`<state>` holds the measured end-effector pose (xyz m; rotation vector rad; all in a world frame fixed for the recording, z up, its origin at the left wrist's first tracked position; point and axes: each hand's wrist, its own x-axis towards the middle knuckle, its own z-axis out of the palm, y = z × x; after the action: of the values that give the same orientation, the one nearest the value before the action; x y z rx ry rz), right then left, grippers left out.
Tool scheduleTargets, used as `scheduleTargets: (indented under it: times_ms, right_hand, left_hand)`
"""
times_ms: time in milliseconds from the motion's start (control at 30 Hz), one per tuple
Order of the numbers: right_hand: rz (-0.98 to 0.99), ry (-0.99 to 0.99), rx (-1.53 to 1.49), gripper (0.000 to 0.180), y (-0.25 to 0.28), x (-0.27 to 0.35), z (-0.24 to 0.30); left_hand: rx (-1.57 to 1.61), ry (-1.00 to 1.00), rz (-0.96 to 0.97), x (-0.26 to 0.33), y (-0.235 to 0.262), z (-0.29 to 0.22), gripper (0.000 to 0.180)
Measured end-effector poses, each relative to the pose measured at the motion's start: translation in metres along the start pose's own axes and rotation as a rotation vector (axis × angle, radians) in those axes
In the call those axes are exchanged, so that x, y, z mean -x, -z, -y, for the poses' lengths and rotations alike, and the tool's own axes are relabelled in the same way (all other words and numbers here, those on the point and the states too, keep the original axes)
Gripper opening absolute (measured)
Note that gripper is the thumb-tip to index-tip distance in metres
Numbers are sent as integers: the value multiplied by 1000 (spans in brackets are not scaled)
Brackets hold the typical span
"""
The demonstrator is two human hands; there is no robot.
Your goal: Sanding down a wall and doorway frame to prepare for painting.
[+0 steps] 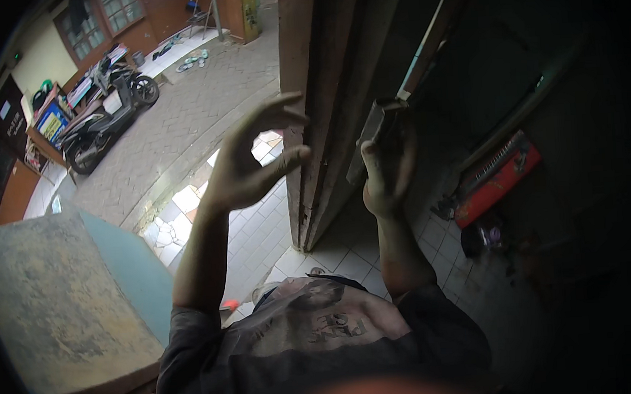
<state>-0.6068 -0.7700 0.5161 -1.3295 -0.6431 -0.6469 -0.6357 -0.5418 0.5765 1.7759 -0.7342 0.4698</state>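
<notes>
My left hand (247, 161) is raised with its fingers spread and curled, its fingertips near the edge of a tall brown wooden door frame (316, 88); nothing is in it. On the other side of the frame, my right hand (386, 171) grips a small dark metal object (377, 124) held against the wood; what it is cannot be told. A thin pale rod (428, 35) runs up from just above that object. My dark grey shirt fills the lower middle.
A grey-topped block with a teal side (69, 306) stands at lower left. White floor tiles (260, 236) lie below the frame. A red case (496, 179) lies on the floor at right. Parked scooters (104, 112) stand on the brick paving beyond.
</notes>
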Motion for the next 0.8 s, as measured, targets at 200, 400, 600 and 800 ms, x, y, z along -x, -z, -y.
scheduleTargets:
  times_ms: [200,400,600,800]
  right_hand:
    - [-321,475,863,53,-39,-33,9]
    - [-504,400,768,42,-57,-23,0]
    - [-521,513,829,37,-43,-9,-24]
    - [-517,485,605,36,-54,-113,35]
  left_hand:
    - [-253,-579,-215,-110,42,-33,54]
    - [-458,-945,-283,-189,28,-92,57]
    - [-668,-1114,-529,-238,-4,-99,51]
    - [-581,-1213,-678,-252,7,-98,40]
